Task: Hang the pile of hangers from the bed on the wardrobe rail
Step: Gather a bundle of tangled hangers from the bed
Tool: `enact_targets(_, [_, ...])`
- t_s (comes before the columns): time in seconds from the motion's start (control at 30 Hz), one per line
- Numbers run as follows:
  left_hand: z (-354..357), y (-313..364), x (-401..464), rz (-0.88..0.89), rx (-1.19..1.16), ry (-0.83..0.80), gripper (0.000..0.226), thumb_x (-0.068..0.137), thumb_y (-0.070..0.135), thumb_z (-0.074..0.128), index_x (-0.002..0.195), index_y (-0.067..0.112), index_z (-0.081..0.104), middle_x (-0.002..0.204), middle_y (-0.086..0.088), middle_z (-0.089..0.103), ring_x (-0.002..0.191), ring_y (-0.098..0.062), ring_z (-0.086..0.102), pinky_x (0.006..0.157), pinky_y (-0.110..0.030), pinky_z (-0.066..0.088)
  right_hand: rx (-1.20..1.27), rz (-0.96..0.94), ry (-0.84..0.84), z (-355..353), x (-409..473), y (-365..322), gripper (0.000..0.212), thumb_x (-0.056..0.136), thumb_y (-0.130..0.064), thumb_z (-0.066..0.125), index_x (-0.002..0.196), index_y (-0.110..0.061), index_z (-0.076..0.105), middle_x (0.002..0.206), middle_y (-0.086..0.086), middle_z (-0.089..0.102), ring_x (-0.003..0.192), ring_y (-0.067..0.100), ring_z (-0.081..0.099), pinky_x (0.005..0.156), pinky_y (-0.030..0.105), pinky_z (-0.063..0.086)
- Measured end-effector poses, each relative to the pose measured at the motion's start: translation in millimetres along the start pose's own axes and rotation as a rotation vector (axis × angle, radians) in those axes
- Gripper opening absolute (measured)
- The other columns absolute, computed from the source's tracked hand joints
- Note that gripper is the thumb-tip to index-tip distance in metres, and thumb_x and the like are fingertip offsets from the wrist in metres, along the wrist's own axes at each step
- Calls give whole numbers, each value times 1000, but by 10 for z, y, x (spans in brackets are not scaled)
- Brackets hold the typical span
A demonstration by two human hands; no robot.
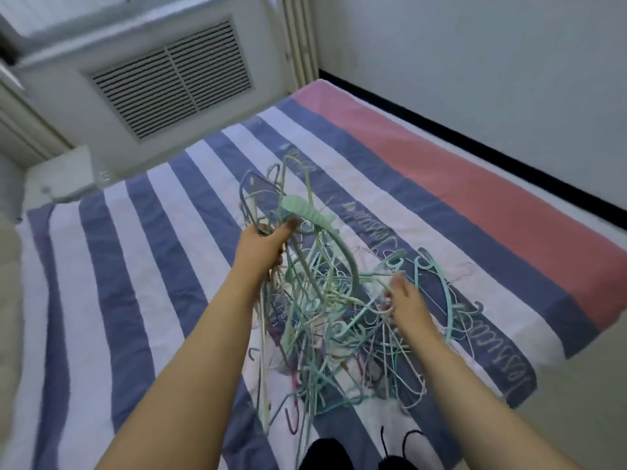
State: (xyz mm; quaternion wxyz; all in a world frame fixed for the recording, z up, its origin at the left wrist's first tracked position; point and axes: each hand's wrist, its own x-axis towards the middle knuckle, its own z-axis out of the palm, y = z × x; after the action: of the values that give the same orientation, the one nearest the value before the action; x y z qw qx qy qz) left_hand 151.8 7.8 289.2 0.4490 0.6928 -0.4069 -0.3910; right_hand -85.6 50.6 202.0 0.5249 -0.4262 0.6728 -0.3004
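Both bare arms reach forward over a bed [112,266] covered by a sheet in wide blue and white stripes, with a pink band along its far right side. Left hand [263,244] is raised above the sheet, its fingers and thumb curled around a bunch of hangers [288,290], lifting them so they dangle in a tangle below the fist; a chunky mint-green hanger [307,210] sticks out just above the thumb. Right hand [405,301] sits lower and to the right, fingers bent into the heap and pinching thin wire hangers there (exactly how many is impossible to tell). Between and beneath the two hands lies the pile of hangers [356,351], a knotted mass of pale green, blue, white and a few purple ones, resting on the middle of the bed. Behind the bed, a white wall panel holds a slatted vent grille [173,79]. At the bottom edge, something black [325,454] shows, too cropped to identify.
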Motion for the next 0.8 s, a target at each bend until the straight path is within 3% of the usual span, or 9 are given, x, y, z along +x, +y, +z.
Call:
enact_targets(0.07, [-110,-35,20,-57,-37,9,49,78,51,75,73,13,44,53,-4,44,44,-18,39,46,-29,33,366,-55,-92,142,-33,-276,60,85,-64,36,121,-17,46,121,10,60,91,25,67,72,37,52])
enact_targets(0.17, [-334,-89,15,-136,-109,-73,54,71,61,75,73,14,49,50,-3,49,46,-21,42,47,-29,32,726,106,-269,269,-84,-482,76,69,-73,47,128,-28,36,124,10,55,97,30,68,86,48,54])
enact_targets(0.27, [-427,-154,-53,-184,-105,-188,66,59,69,76,84,11,55,50,-2,49,45,-19,44,49,-29,34,479,91,-355,225,-67,-554,70,71,-70,55,129,-38,34,126,11,53,102,32,66,89,51,53])
enact_targets(0.37, [-438,-201,-152,-211,-41,-369,51,80,53,69,102,8,58,51,1,43,43,-14,36,42,-22,28,61,75,-522,159,-79,-613,62,86,-64,45,140,-36,31,136,8,50,110,24,61,95,45,51])
enact_targets(0.43, [-407,-168,-246,-219,-54,-548,54,81,46,69,109,1,59,63,-4,41,50,-16,38,41,-22,33,35,61,-589,204,-124,-691,66,82,-72,42,139,-40,32,135,6,51,113,20,60,96,45,50])
enact_targets(0.53, [-276,-53,-407,-196,-17,-745,41,88,38,68,105,3,57,62,2,47,53,-14,47,48,-24,42,356,153,-568,371,-195,-823,70,75,-75,43,131,-33,36,115,9,53,110,28,61,85,44,55])
enact_targets(0.6, [-206,23,-492,-163,24,-788,35,87,36,62,100,5,52,61,3,47,53,-13,45,51,-26,39,550,261,-462,440,-211,-858,73,78,-70,47,122,-12,45,113,18,55,98,30,64,73,39,58])
enact_targets(0.7, [-159,95,-603,-72,87,-749,19,94,26,50,108,14,48,71,0,43,59,-13,40,54,-25,37,773,465,-371,485,-276,-785,56,85,-57,57,96,-3,47,79,17,57,63,20,57,48,24,52])
enact_targets(0.8, [-133,81,-726,-60,87,-647,28,88,22,52,116,18,51,67,3,44,54,-10,38,50,-23,33,937,598,-308,484,-255,-533,55,86,-47,65,110,-1,45,71,12,53,42,17,53,37,20,47])
